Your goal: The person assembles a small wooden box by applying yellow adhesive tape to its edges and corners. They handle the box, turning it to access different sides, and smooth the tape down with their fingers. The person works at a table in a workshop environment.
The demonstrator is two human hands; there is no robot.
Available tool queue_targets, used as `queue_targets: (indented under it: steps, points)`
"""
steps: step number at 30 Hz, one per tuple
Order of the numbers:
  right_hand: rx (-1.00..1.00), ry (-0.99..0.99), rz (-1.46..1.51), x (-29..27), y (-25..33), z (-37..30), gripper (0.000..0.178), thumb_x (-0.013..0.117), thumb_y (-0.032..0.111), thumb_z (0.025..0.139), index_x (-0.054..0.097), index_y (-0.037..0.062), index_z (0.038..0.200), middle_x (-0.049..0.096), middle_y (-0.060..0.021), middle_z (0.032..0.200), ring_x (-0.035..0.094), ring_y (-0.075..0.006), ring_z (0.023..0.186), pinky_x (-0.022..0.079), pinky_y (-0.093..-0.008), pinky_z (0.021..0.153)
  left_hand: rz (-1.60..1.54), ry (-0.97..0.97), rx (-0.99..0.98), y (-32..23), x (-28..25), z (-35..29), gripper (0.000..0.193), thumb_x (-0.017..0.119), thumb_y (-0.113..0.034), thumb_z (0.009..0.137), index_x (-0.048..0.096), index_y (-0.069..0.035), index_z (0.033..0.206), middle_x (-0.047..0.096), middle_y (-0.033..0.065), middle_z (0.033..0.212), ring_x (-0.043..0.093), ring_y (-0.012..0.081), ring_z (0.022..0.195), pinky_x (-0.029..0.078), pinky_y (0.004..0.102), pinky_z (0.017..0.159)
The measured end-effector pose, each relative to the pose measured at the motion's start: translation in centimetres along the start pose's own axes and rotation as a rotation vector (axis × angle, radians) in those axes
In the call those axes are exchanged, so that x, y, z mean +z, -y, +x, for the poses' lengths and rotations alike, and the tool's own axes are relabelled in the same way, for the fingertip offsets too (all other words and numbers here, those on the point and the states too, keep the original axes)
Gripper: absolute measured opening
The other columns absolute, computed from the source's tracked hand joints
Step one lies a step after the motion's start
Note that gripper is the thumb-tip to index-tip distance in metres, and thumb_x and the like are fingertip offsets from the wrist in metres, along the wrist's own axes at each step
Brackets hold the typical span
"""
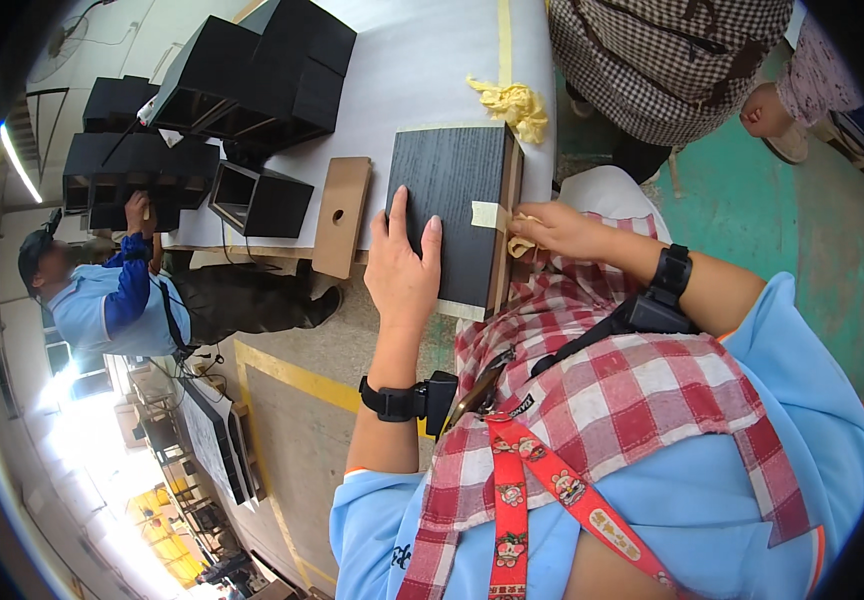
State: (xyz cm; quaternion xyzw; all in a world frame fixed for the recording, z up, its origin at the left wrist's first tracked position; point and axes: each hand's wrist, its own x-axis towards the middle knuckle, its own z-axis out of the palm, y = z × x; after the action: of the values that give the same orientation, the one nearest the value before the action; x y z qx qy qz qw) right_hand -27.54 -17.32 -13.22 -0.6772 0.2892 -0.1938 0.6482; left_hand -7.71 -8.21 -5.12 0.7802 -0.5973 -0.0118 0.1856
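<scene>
Here, a black wood-grain rectangular box [447,175] lies under the left hand [399,275] and beside the right hand [567,228]

The box sits at the near right corner of the white-covered table [427,65], its near end reaching past the near edge toward the red-and-white checked apron [642,385]. The left hand is open, fingers spread, palm down on the dark top face. The right hand is curled at the box's right side, its fingers closed on a crumpled pale-yellow strip [520,246], just beside a cream square of tape [485,214] on the top; its thumb is hard to make out. The left forearm rises straight from below; the right comes in bent from the right. A crumpled yellow heap of tape [514,106] lies by the table's right edge.
</scene>
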Motion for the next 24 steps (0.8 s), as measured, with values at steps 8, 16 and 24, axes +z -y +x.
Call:
queue_targets:
  steps: [8,16,24]
  points:
    - [-0.072,-0.135,-0.454,-0.4,0.9,0.9,0.025,0.052,0.024,0.078,0.064,0.0010,0.078,0.063,-0.0220,0.075,0.062,-0.0392,0.073,0.050,-0.0445,0.067,-0.004,0.007,0.000,-0.3,-0.1,0.0,0.052,0.049,-0.043,0.089,0.043,-0.015,0.133,0.049,0.0161,0.119,0.056,0.0334,0.102,0.048,0.0409,0.080]
    - [0.245,-0.364,-0.593,-10.0,-0.4,-0.7,0.024,0.052,0.021,0.081,0.066,0.0055,0.092,0.066,-0.0167,0.079,0.063,-0.0352,0.073,0.050,-0.0449,0.067,-0.004,0.048,0.026,0.4,-0.7,0.5,0.049,0.048,-0.041,0.090,0.044,-0.018,0.133,0.051,0.0122,0.115,0.058,0.0300,0.098,0.049,0.0394,0.078]
    - [0.236,-0.279,-0.799,-11.7,1.7,-1.9,0.026,0.060,0.022,0.077,0.066,0.0067,0.098,0.066,-0.0152,0.085,0.064,-0.0308,0.079,0.050,-0.0392,0.071,-0.051,0.018,0.033,0.7,-0.7,0.5,0.047,0.050,-0.038,0.090,0.046,-0.017,0.131,0.046,0.0147,0.126,0.052,0.0325,0.109,0.044,0.0408,0.087]
